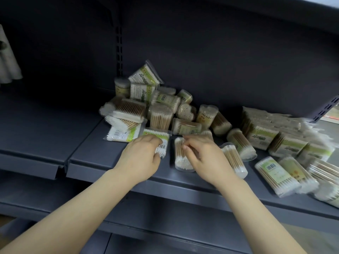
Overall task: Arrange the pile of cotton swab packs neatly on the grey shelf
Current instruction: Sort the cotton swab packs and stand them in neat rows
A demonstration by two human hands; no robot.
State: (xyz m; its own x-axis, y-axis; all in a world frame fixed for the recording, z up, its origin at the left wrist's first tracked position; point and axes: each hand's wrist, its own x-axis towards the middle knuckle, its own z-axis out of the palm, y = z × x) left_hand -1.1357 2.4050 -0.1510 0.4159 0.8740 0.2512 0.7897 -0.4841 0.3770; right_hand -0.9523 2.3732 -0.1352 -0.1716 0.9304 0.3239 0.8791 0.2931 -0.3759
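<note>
A loose pile of cotton swab packs [161, 109] lies on the grey shelf [102, 153], some flat bags, some clear tubs. My left hand [141, 156] grips a flat green-labelled swab bag [157, 138] at its near end, by the barcode. My right hand [207, 156] curls its fingers over a clear tub of swabs [180, 156] lying on its side near the shelf's front edge. A second tub [234, 160] lies just right of that hand.
More packs spread along the shelf to the right [282, 162], some near the front edge. The shelf's left section [36, 129] holds a pale object at far left [7, 57]. A slotted upright [118, 50] runs up the back panel.
</note>
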